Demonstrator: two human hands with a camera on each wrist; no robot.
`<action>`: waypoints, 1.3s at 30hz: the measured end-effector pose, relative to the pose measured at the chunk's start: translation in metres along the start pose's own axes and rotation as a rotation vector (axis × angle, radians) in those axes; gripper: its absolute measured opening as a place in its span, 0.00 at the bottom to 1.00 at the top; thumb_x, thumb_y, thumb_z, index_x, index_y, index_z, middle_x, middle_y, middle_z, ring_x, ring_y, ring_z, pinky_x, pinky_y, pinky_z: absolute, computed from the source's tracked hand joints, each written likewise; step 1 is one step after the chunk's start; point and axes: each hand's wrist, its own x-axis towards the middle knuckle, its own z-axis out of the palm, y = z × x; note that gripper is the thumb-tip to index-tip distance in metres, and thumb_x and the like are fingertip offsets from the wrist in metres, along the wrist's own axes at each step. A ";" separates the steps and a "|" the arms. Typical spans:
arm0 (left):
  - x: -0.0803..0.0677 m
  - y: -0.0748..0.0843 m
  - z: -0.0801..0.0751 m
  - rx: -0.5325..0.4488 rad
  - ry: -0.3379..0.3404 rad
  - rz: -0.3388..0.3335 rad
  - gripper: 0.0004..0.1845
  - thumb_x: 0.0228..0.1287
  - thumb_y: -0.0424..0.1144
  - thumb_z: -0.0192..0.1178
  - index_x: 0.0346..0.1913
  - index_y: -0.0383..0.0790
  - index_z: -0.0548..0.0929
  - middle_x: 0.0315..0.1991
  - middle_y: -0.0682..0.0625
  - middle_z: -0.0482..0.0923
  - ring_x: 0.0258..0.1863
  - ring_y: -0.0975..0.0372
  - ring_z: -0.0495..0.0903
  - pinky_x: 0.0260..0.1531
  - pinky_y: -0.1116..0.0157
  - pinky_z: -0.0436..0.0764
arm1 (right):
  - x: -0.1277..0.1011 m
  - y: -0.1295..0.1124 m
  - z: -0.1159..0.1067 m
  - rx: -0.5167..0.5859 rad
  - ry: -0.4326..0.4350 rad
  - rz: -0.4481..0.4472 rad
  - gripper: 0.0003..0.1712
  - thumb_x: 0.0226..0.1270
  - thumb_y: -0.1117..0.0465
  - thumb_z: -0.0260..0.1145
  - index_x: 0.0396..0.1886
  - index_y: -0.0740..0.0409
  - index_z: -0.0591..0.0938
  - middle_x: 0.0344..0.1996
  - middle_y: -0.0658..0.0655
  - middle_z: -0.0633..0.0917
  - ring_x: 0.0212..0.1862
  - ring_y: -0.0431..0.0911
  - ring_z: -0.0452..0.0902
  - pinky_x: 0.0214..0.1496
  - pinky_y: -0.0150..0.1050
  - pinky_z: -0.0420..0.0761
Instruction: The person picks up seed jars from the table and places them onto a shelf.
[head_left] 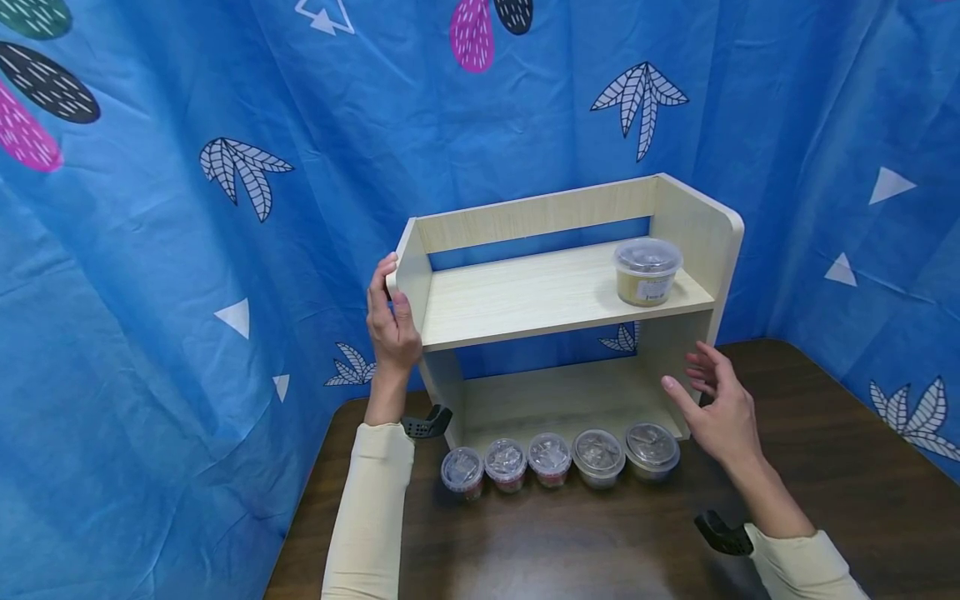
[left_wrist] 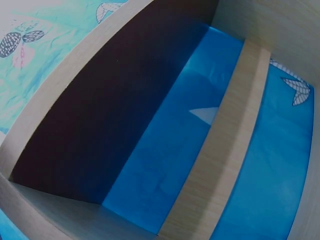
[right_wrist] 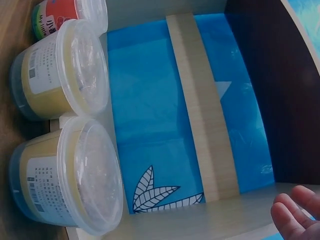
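A pale wooden two-level shelf (head_left: 555, 292) stands on a dark table (head_left: 825, 467) against a blue curtain. My left hand (head_left: 392, 321) grips the front edge of the shelf's left side panel. My right hand (head_left: 712, 400) hovers open beside the lower right side panel, fingers spread, holding nothing; its fingertips (right_wrist: 292, 215) show in the right wrist view. One clear-lidded tub (head_left: 647, 271) sits on the upper board at the right. Several lidded tubs (head_left: 558, 458) stand in a row on the table before the shelf; the nearest tubs (right_wrist: 70, 175) fill the left of the right wrist view.
The blue patterned curtain (head_left: 187, 250) wraps round the back and both sides. The lower board of the shelf (head_left: 555, 396) holds nothing. The left wrist view shows only the shelf's underside (left_wrist: 100, 110) and curtain behind a back rail (left_wrist: 230, 135).
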 end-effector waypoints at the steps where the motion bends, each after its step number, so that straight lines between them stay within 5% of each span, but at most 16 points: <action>1: 0.000 0.000 0.000 -0.001 0.000 0.001 0.21 0.60 0.15 0.42 0.57 0.15 0.65 0.60 0.25 0.68 0.57 0.38 0.73 0.55 0.43 0.75 | 0.000 0.001 0.000 -0.003 0.000 0.001 0.40 0.66 0.57 0.69 0.72 0.64 0.63 0.60 0.71 0.76 0.55 0.63 0.75 0.49 0.13 0.64; 29: 0.000 0.001 0.000 0.004 0.000 -0.001 0.21 0.59 0.15 0.42 0.57 0.15 0.65 0.60 0.25 0.68 0.57 0.38 0.73 0.57 0.49 0.76 | -0.020 0.016 0.003 -0.009 -0.026 0.072 0.38 0.67 0.56 0.68 0.71 0.65 0.64 0.59 0.71 0.76 0.54 0.63 0.76 0.48 0.11 0.63; 39: -0.001 0.000 0.001 -0.006 -0.001 -0.002 0.21 0.59 0.14 0.42 0.58 0.15 0.65 0.60 0.24 0.68 0.58 0.37 0.73 0.54 0.42 0.75 | -0.024 0.024 0.005 -0.020 -0.048 0.107 0.39 0.68 0.53 0.67 0.72 0.66 0.63 0.60 0.72 0.75 0.56 0.63 0.75 0.47 0.12 0.63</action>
